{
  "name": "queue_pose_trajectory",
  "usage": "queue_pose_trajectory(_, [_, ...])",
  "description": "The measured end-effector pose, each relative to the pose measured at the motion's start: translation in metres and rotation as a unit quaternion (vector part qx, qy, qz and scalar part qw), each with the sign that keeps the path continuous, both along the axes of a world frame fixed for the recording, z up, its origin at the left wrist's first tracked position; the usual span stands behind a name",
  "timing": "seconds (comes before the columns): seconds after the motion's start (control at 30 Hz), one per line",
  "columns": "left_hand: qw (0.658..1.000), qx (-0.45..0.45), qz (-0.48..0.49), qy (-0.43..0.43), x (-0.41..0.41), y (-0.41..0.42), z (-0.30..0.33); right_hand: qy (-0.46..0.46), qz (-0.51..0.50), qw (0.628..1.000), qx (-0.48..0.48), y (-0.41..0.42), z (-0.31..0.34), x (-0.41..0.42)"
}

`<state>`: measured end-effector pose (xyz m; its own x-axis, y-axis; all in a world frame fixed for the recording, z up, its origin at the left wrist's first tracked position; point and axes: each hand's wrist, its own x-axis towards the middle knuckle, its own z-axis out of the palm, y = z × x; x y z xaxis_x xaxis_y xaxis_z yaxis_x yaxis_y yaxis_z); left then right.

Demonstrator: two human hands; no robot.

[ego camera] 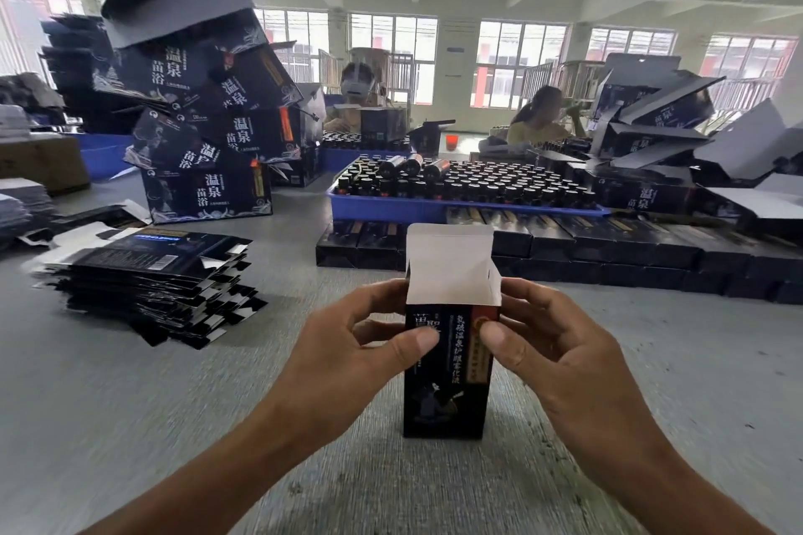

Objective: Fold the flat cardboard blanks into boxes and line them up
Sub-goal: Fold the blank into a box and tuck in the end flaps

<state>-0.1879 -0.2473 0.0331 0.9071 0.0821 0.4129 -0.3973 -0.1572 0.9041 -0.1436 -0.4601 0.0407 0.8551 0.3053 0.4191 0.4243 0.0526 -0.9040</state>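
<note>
Blanks (143, 282) sit stacked flat at centre left of the frame, with a leaning tower of big printed cartons (204, 113) above them at upper left. Moving right, your left hand (347, 343) pinches the small dark box (447, 343) at centre frame, thumb on its front face and fingers curled behind the left wall. The box stands upright on the grey table (130, 426), its white top flap (449, 261) up and open. Your right hand (552, 343) pinches the right side the same way, thumb on the red label. Behind, at centre right, finished boxes (608, 248) lie in a row below a blue tray (434, 208) of bottles. Squeeze too hard and the walls may crease; rush the top flap and its tuck could buckle or miss the slot.
</note>
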Motion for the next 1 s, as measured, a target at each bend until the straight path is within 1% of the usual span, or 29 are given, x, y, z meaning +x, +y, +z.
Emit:
queue_pose_trajectory(0.13, [1.000, -0.006, 0.012, -0.026, -0.0005, -0.0001, 0.0004, -0.012, -0.008, 1.000, 0.017, 0.0007, 0.0029, -0.0030])
queue_pose_trajectory(0.33, [0.994, 0.050, 0.046, -0.083, -0.0040, -0.0037, 0.0014, -0.050, -0.002, 0.998, 0.027, 0.0008, 0.0025, -0.0038])
queue_pose_trajectory(0.43, [0.990, 0.073, 0.044, -0.113, -0.0054, -0.0054, 0.0011, -0.078, 0.003, 0.997, 0.008, 0.0008, 0.0044, -0.0049])
queue_pose_trajectory(0.63, [0.991, 0.080, 0.035, -0.102, -0.0036, -0.0026, -0.0016, -0.117, 0.010, 0.992, -0.034, 0.0001, 0.0066, -0.0057])
queue_pose_trajectory(0.93, [0.993, 0.053, 0.021, -0.103, -0.0030, -0.0019, -0.0020, -0.109, 0.006, 0.991, -0.072, -0.0037, 0.0030, -0.0006])
queue_pose_trajectory(1.0, [0.992, 0.059, 0.028, -0.108, -0.0035, -0.0020, -0.0007, -0.114, 0.005, 0.991, -0.077, -0.0034, 0.0031, -0.0012])
